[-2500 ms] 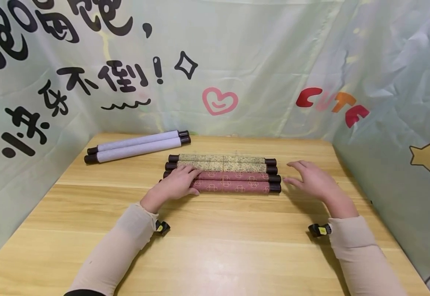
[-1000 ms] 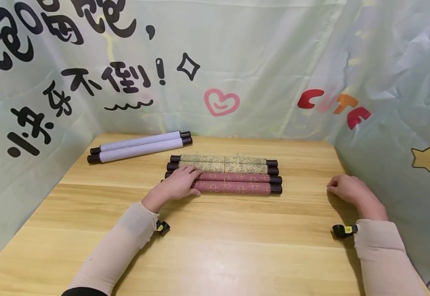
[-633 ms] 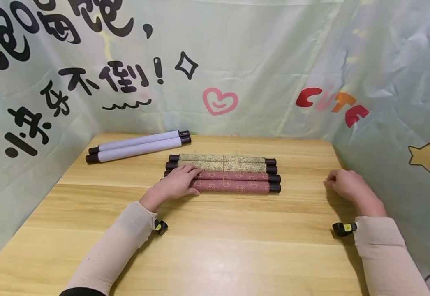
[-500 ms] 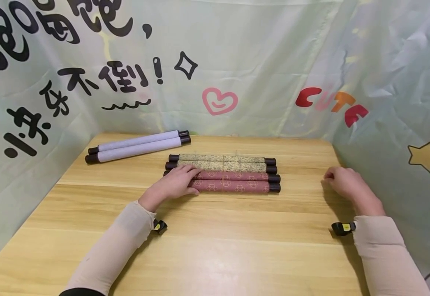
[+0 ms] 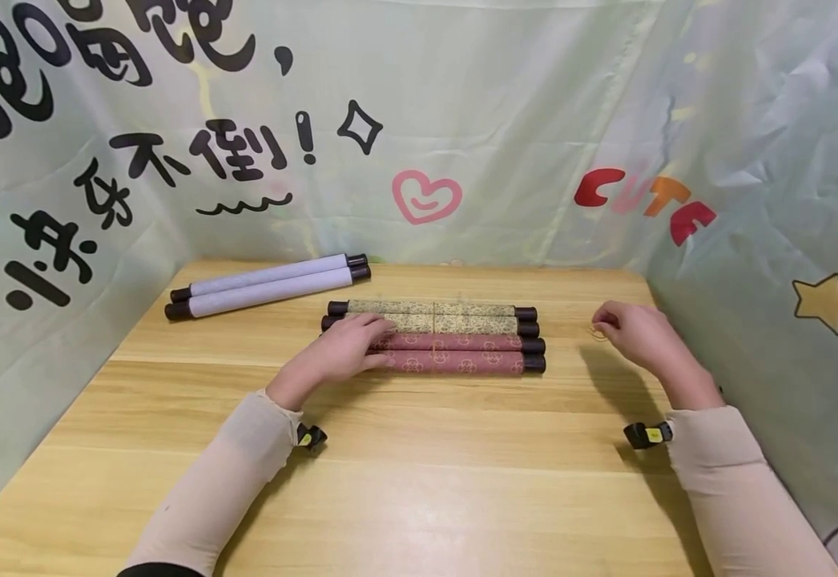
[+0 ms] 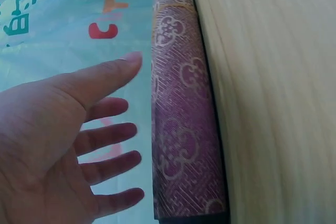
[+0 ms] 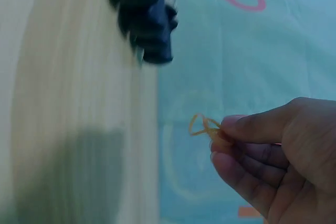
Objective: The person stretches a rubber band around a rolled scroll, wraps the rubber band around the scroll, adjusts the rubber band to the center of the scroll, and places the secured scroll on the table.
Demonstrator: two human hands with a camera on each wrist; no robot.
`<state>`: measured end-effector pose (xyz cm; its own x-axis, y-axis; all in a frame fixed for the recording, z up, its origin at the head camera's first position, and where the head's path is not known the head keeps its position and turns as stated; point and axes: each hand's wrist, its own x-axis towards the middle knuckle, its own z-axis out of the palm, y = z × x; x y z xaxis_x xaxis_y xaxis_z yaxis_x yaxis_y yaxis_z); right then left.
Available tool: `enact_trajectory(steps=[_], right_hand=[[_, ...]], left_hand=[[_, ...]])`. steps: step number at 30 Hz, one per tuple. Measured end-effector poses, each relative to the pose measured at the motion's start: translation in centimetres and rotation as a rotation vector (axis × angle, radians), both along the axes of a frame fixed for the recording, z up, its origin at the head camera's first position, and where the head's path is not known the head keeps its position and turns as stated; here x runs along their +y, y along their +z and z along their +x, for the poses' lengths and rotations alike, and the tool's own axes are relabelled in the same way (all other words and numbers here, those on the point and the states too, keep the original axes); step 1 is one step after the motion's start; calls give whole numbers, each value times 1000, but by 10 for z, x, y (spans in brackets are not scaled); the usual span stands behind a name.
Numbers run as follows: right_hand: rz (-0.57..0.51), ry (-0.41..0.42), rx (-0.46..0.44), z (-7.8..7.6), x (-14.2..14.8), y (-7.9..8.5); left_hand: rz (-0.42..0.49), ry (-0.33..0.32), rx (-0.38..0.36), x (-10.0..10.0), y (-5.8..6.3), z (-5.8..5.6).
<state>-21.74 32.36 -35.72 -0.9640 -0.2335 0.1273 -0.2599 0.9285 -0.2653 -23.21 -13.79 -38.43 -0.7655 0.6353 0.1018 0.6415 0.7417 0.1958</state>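
Two maroon scrolls point(image 5: 473, 363) with flower patterns and black end knobs lie side by side on the table. Directly behind them lie two yellow patterned scrolls point(image 5: 480, 324). A thin band point(image 6: 176, 6) runs round the maroon pair near its middle. My left hand point(image 5: 343, 349) hovers over the left part of these scrolls, fingers spread and fairly straight; in the left wrist view it stands apart from the maroon scroll. To the right of the scrolls, my right hand point(image 5: 638, 338) pinches a yellow-orange rubber band point(image 7: 206, 128) between thumb and forefinger, its small loop sticking out.
A pair of lavender scrolls point(image 5: 267, 291) with black ends lies slanted at the back left of the wooden table point(image 5: 419, 481). Printed cloth walls point(image 5: 520, 120) close off the back and both sides.
My right hand first went right, away from the scrolls, and has since come back left and up, with the rubber band now showing. My left hand has lifted slightly off the scrolls.
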Motion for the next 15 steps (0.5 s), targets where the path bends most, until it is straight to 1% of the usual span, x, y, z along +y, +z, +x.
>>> enact_trajectory(steps=[3,7,10,15], right_hand=[[-8,31,37,-2,-16,5],[-38,63,48,-3,-37,11],[-80,86,58,-4,-52,14],[-142,121,113,-6,-75,17]], left_hand=[[45,-15,19,4,2,-1],[107,-27,9,11,6,-2],[144,-19,-2,18,11,-1],[192,4,-21,28,18,0]])
